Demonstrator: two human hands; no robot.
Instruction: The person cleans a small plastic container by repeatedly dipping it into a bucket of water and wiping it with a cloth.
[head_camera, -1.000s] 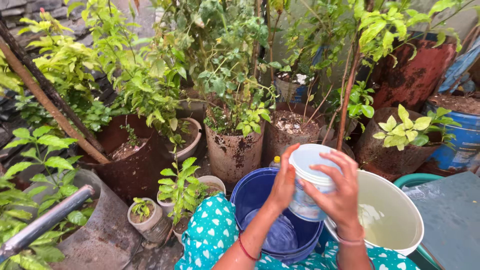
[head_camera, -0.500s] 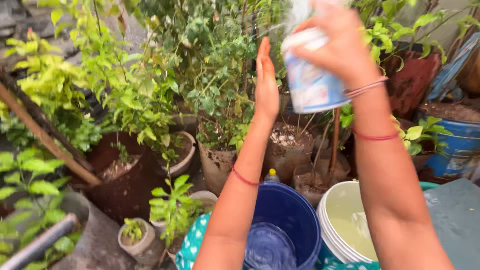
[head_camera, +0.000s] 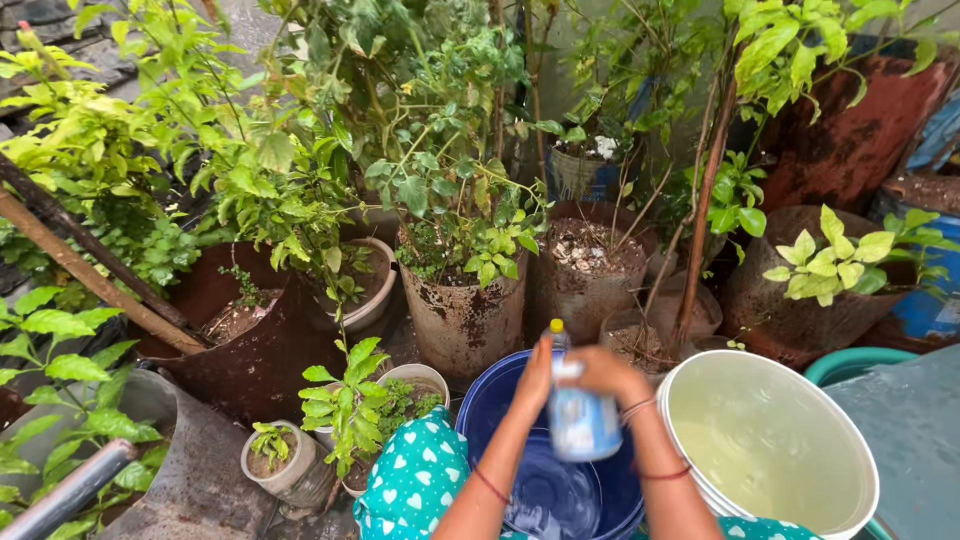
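Hands met over the blue bucket (head_camera: 500, 400): the right hand (head_camera: 600, 372) clutched a small white tub (head_camera: 583, 422) hanging mouth-down, the left hand (head_camera: 535, 380) open-palmed against its side, beside the white bucket (head_camera: 790, 520).

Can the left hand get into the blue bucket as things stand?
Probably yes. The left hand hovers right over the blue bucket, whose mouth is open with nothing across it. The right hand holds the small cup beside it, not blocking.
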